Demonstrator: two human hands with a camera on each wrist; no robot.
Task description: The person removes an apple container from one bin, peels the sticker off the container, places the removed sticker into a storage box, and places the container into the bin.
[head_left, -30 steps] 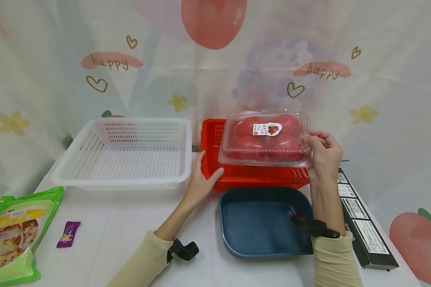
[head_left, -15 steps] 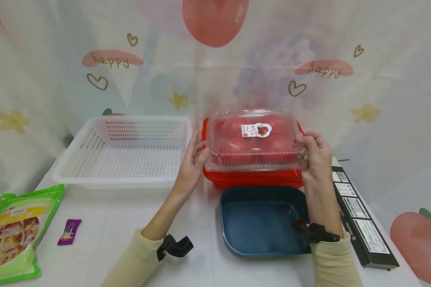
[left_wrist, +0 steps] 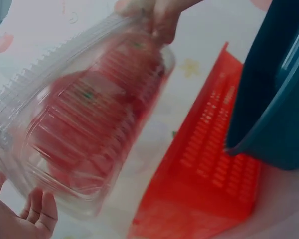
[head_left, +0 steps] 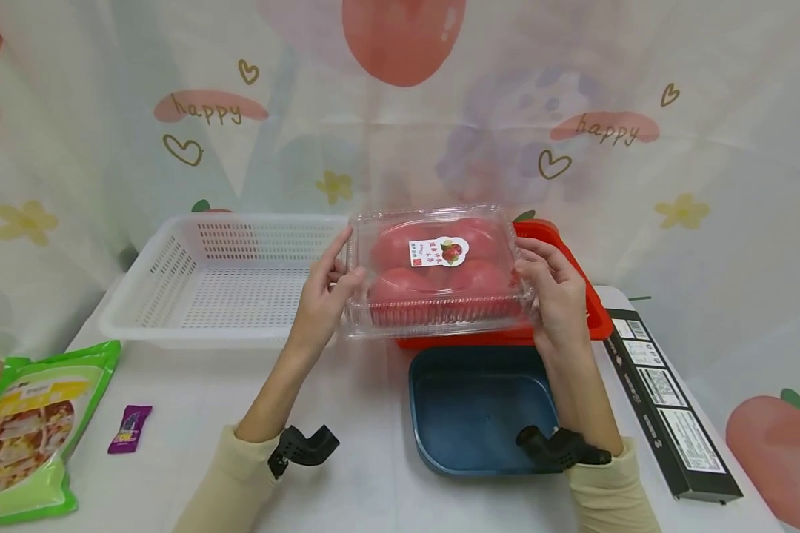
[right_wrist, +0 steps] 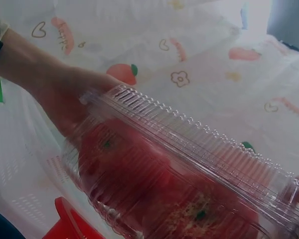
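A clear plastic box of tomatoes (head_left: 433, 277), with a white fruit label on its lid, is held up in the head view over the gap between the white and red baskets. My left hand (head_left: 321, 296) grips its left end, thumb in front and fingers behind. At the right end, my right hand (head_left: 560, 296) pinches the box's rim. From below, the left wrist view shows green stem ends on the tomatoes (left_wrist: 84, 119) through the ribbed plastic. The red basket (head_left: 576, 285) lies partly hidden behind the box and right hand.
On the left stands a white slotted basket (head_left: 240, 300). A dark blue basin (head_left: 483, 422) sits in front of the red basket. A long black box (head_left: 673, 407) lies at right. A green food bag (head_left: 33, 437) and a small purple packet (head_left: 130, 429) lie at left.
The tomato box has moved left and slightly toward me. My left hand has left the red basket's edge and taken the box's left end. The red basket now sits further right, turned.
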